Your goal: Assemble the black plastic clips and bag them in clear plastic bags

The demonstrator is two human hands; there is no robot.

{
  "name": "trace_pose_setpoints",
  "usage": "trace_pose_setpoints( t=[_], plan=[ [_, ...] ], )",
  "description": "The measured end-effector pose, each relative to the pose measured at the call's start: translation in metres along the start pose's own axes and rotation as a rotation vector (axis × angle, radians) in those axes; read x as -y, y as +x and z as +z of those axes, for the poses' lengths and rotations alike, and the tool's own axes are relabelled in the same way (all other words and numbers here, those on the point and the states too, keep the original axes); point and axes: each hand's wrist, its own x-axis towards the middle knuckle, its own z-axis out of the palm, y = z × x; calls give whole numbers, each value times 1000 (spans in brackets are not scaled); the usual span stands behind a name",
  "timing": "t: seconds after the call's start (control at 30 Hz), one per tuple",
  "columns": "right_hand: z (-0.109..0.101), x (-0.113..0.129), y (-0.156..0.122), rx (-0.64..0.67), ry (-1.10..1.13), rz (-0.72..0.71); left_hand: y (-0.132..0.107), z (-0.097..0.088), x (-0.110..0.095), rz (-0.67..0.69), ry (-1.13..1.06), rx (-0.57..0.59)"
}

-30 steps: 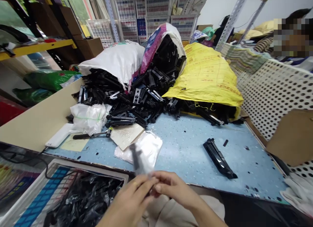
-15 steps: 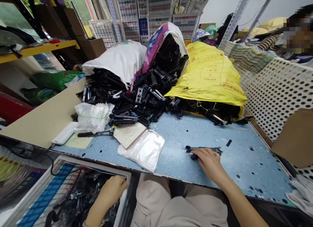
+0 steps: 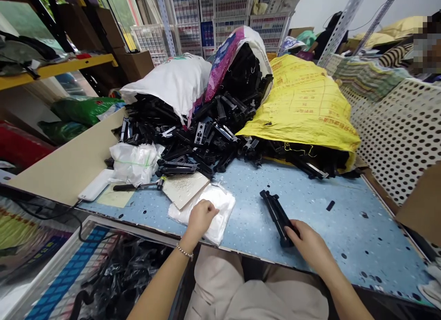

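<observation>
My right hand point(image 3: 306, 241) grips the lower end of a long black tripod-like piece point(image 3: 275, 214), which lies slantwise on the blue tabletop point(image 3: 248, 228). My left hand point(image 3: 203, 215) is over a stack of clear plastic bags point(image 3: 220, 219), its fingers curled and pressed together. Whether a bag is pinched between them cannot be made out. Behind them, a big heap of similar black pieces point(image 3: 206, 141) spills from sacks. A beige board point(image 3: 184, 191) with crumbs on it overlaps the bags, and a black-handled tool point(image 3: 138, 187) lies left of it.
A white sack point(image 3: 172, 83) and a yellow sack point(image 3: 303, 109) stand at the back. Below the table's left edge, a crate point(image 3: 69, 269) holds black pieces in clear plastic. A perforated white basket point(image 3: 396, 127) borders the right. Bundled bags point(image 3: 134, 164) lie left.
My left hand has moved from over the crate up to the stack of plastic bags. My right hand has turned the black piece from lying crosswise to pointing away, gripping its near end.
</observation>
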Motion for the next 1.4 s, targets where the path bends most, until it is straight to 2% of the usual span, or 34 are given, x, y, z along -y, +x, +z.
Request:
trace_pose_setpoints(
  t=[0.07,0.13,0.23,0.3,0.4,0.47,0.5,0.53,0.6,0.7,0.73,0.8,0.87,0.9,1.07,1.17,1.23,1.27,1.33,1.4],
  plan=[
    [5,15,0,76,326,69,1,-5,7,-4,-66,0],
    [16,42,0,201,761,132,1,-5,11,-7,-118,-10],
    [49,94,1,372,1329,183,0,-1,11,5,-166,-37],
    [75,126,5,400,1496,188,-3,1,9,30,-171,-65],
    [101,152,11,313,1481,196,-10,-4,5,90,-129,-116],
    [104,151,9,255,1429,186,-15,-10,4,130,-87,-139],
    [101,146,5,270,1411,175,-16,-13,4,145,-70,-144],
    [97,138,0,319,1404,170,-15,-16,5,159,-58,-145],
    [87,121,-15,518,1438,218,-13,-19,8,191,-56,-123],
    [82,99,-34,929,1598,447,-9,-21,11,244,-117,-86],
    [84,95,-38,1028,1655,521,-10,-23,11,257,-145,-81],
    [90,94,-40,1131,1744,589,-15,-28,5,269,-186,-83],
    [97,99,-37,1110,1767,563,-28,-33,-7,279,-207,-76],
    [99,103,-34,1059,1735,526,-36,-36,-15,293,-220,-53],
    [99,122,-26,698,1489,337,-76,-34,-54,452,-316,206],
    [90,129,-36,439,1233,181,-86,-33,-66,454,-317,265],
    [82,135,-49,344,1065,29,-94,-43,-69,432,-278,283],
    [76,137,-56,381,1040,-45,-101,-51,-68,412,-245,286],
    [64,138,-67,587,1032,-172,-120,-74,-60,336,-176,291],
    [53,134,-69,774,964,-224,-144,-97,-37,217,-117,325]
  ],
)
